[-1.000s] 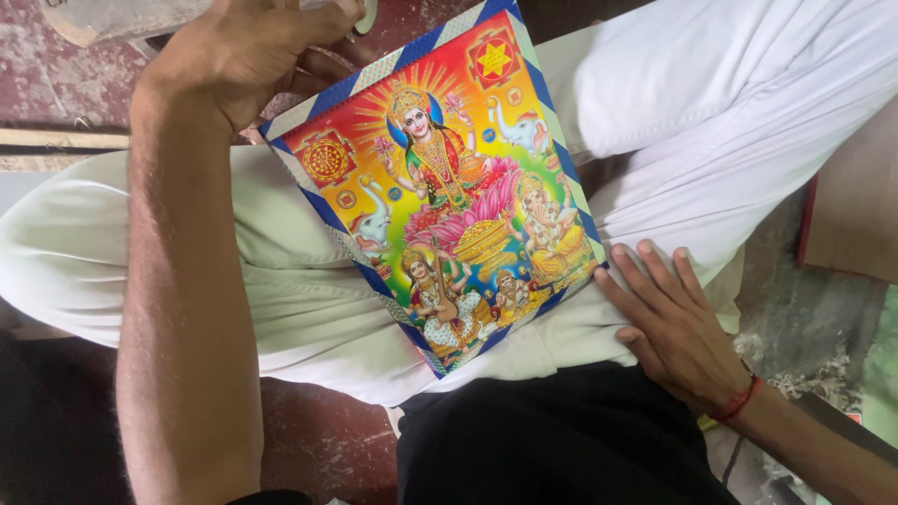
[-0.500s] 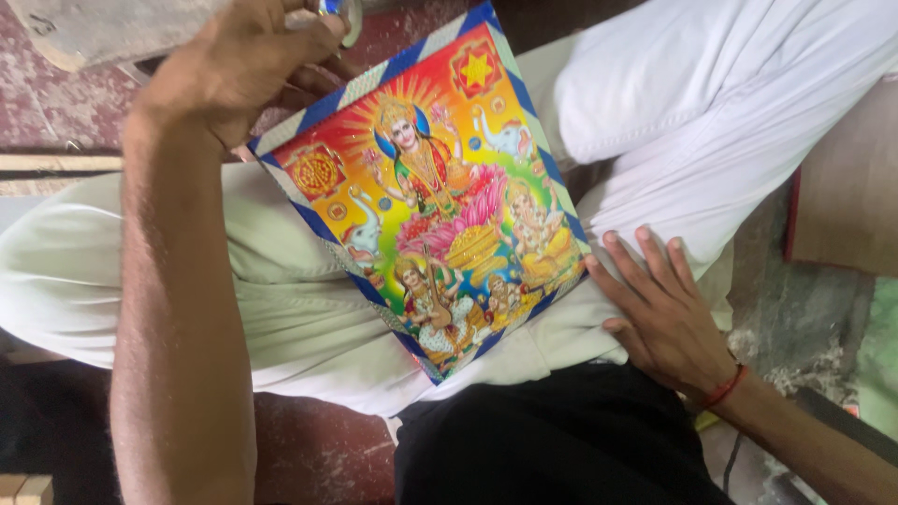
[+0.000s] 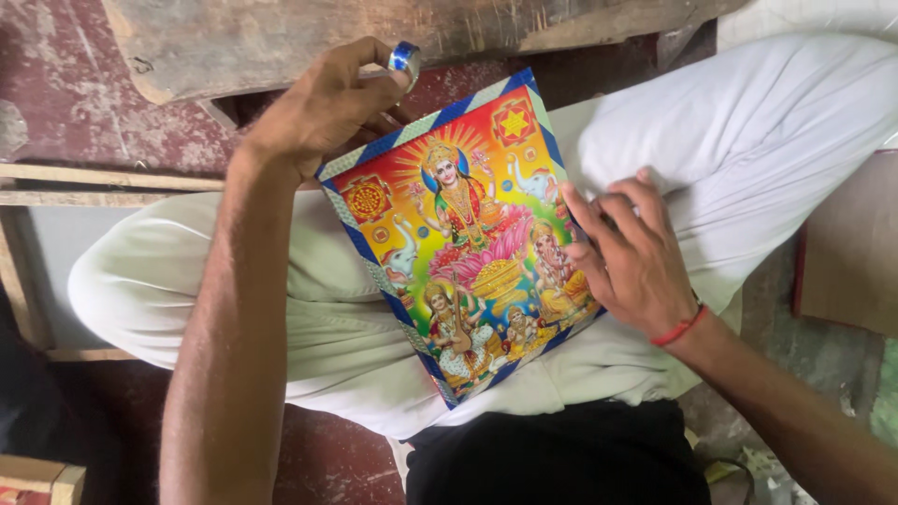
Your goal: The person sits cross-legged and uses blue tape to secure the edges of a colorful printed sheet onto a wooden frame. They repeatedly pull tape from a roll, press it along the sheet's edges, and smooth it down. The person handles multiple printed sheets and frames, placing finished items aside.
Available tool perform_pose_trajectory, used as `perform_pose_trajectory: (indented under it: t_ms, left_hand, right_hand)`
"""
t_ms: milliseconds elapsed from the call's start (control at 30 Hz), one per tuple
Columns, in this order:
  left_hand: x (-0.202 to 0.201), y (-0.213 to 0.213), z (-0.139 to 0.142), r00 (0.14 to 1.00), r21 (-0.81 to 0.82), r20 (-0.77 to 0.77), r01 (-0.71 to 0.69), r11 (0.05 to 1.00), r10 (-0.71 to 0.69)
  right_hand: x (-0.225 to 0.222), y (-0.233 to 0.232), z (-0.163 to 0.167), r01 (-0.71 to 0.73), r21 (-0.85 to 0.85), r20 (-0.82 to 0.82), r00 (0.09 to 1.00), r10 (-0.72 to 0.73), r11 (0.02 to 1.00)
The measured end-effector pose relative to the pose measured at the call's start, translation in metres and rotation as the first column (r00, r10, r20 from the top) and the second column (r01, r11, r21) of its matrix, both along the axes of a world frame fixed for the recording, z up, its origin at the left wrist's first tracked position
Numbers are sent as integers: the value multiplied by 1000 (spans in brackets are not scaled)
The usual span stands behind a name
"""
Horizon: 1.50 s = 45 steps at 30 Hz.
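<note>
A bright printed picture (image 3: 458,234) of several ornate figures, with a blue and white striped border, lies tilted across my lap on white trousers (image 3: 309,309). My left hand (image 3: 323,103) grips the picture's top left corner and also pinches a small shiny blue object (image 3: 404,58) between thumb and finger. My right hand (image 3: 631,257), with a red thread at the wrist, rests flat on the picture's right edge, fingers spread over it.
A worn wooden plank (image 3: 374,33) lies across the top. A wooden frame strip (image 3: 103,178) runs at the left over a red floor (image 3: 75,84). A brown board (image 3: 851,252) stands at the right. Small wood blocks (image 3: 37,477) sit at the bottom left.
My right hand has moved up from the picture's lower right corner onto its right edge. The view has shifted down, bringing the plank and my left hand fully into sight.
</note>
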State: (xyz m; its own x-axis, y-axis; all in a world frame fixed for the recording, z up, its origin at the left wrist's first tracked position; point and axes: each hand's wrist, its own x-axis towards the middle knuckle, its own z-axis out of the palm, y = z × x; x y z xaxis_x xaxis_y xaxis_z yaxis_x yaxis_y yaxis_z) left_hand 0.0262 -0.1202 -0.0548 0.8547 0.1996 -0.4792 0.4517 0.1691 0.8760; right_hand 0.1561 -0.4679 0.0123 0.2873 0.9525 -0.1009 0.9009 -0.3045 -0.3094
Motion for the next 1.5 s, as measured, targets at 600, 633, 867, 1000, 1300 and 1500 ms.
perform_pose_trajectory:
  t_ms: [600,633,867,1000,1300,1500]
  left_hand:
    - [4,-4,-5,998,43,-63,24,999,-21]
    - [4,-3,-3,995,78,-92,38,996,-31]
    - [13,-1,6,986,116,-165,55,992,-35]
    - [9,-10,5,992,118,-122,59,991,-45]
    - [12,-13,6,988,172,-139,82,982,-59]
    - [4,-13,-11,990,251,-138,72,965,-38]
  right_hand:
    - [28,44,-11,7,-58,-7,1000,-7,998]
    - [20,30,-5,2,-91,-15,1000,-3,996]
    - [-1,-42,35,-10,-105,-133,991,-4,994]
    - [3,-69,33,-28,-86,-222,975,8,996]
    - [8,-82,16,-76,38,-143,986,81,996]
    - [12,-93,4,-152,5,-126,981,151,988]
